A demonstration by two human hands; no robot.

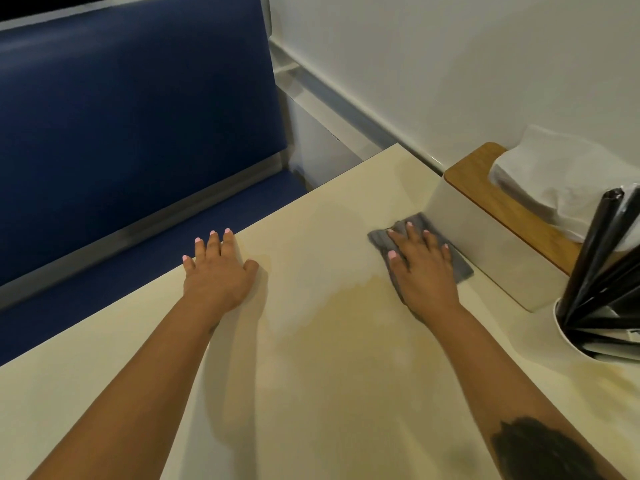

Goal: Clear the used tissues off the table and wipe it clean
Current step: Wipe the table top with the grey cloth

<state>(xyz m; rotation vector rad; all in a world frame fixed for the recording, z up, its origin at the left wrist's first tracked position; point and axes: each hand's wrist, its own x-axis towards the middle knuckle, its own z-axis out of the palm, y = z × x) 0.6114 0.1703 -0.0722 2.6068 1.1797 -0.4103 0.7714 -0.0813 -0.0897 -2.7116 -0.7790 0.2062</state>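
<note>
On the cream table (311,358), the right hand (424,271) pressed a grey cloth (420,225) with straight fingers, beside the tissue box (485,258); the left hand (218,271) rested flat at the table edge, holding nothing.

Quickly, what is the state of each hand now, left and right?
Left hand: open, fingers straight, resting flat on the table near its edge.
Right hand: open, fingers straight, pressing the grey cloth against the table.
</note>
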